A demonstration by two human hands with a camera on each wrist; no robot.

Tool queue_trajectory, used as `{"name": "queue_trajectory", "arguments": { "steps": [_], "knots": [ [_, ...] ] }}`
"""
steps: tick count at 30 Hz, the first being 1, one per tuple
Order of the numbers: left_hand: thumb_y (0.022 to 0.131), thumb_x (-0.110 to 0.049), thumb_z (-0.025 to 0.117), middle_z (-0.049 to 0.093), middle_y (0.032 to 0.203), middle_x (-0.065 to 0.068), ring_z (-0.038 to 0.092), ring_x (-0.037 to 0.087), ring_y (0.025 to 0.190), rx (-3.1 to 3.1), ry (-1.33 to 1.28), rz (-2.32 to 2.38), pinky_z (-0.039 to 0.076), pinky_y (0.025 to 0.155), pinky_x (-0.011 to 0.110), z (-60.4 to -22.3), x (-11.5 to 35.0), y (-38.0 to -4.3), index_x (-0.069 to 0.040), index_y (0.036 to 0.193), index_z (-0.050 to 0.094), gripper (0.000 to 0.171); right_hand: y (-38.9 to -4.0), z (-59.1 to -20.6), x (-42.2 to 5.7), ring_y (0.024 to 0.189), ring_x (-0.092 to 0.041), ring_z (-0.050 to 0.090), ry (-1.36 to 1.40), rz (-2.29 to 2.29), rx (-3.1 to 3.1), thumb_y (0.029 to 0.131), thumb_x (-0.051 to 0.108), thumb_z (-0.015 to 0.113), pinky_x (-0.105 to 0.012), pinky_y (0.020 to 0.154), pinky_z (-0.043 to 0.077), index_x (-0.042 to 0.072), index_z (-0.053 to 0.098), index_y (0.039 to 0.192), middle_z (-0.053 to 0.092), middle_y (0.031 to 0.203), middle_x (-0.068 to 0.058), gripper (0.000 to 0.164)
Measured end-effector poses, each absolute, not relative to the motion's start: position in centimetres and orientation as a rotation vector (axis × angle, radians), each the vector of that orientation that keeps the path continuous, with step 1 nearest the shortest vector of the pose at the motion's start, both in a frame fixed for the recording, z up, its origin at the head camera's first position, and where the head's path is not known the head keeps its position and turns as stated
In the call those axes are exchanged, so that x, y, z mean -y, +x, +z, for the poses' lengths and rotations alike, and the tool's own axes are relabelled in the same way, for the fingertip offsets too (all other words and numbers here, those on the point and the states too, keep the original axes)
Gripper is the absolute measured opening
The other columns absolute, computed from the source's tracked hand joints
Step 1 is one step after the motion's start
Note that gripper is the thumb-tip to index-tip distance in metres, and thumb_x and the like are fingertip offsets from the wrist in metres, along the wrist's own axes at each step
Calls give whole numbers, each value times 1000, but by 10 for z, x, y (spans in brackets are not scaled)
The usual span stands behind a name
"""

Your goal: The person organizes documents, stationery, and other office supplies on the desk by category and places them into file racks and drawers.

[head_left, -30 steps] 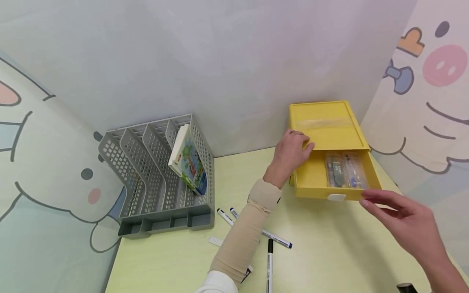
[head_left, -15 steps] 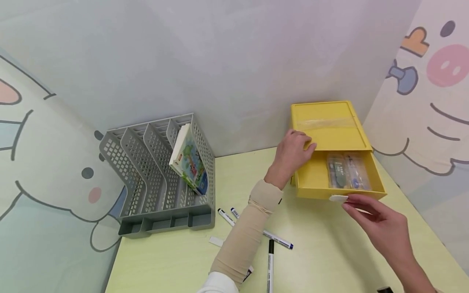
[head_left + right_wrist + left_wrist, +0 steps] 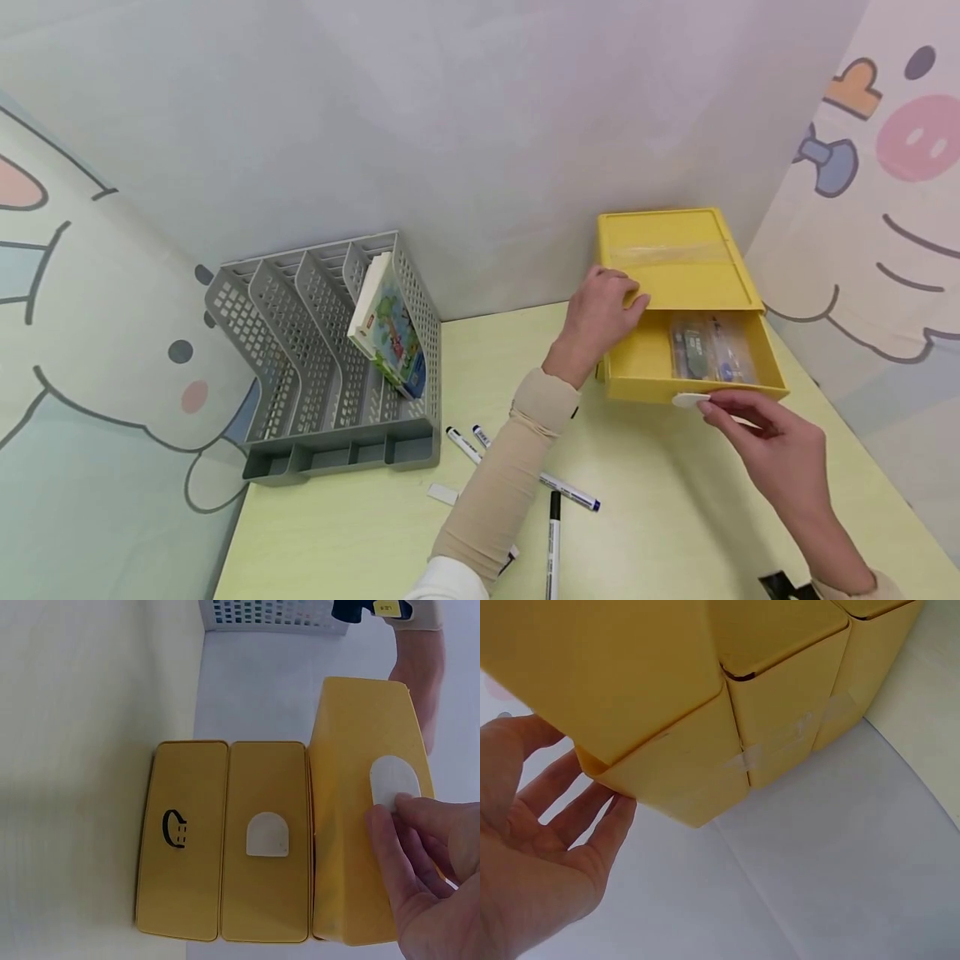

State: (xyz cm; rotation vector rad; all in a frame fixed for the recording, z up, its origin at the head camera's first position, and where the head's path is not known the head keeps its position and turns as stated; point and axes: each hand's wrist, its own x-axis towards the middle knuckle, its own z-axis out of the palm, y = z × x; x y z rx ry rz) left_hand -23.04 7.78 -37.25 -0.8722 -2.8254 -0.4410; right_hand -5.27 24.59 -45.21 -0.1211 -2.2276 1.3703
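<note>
A yellow drawer cabinet stands at the back right of the table, its top drawer pulled out. Two clear packs with small stationery lie in that drawer. My left hand grips the cabinet's top left edge, fingers bent at the corner, as the left wrist view also shows. My right hand pinches the white pull tab on the drawer front between thumb and forefinger. Two lower drawers, one with a white tab and one with a black handle mark, are closed in the right wrist view.
A grey perforated file rack stands to the left, holding upright books in its right slot. Several markers, including a black-capped marker, lie on the table. A white strip lies beside my left forearm. Walls border the table behind.
My right hand has moved left from the drawer's front right corner to the white pull tab and pinches it. The drawer is slightly farther in than half a second ago. My left hand stays put.
</note>
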Motion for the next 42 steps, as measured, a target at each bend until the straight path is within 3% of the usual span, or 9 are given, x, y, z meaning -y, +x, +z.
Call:
{"name": "queue_trajectory", "arguments": {
  "steps": [22,42],
  "knots": [
    [106,-40,58,70,128,-9,53,11,119,2843,-864,-445,44,97,14,-374,-80,-230,-21,126,75,33,-109,-454,-267,84,10,67,-67,1396,2228,86,-4,80,-7,73,51,-6,74,105,69,90,23,20],
    [105,-39,59,69,128,-8,53,10,117,2830,-853,-490,47,90,13,-375,-78,-232,-21,126,76,32,-149,-456,-268,83,6,69,-40,1469,2147,88,-4,78,-9,73,52,-10,72,106,71,90,17,20]
  ]
}}
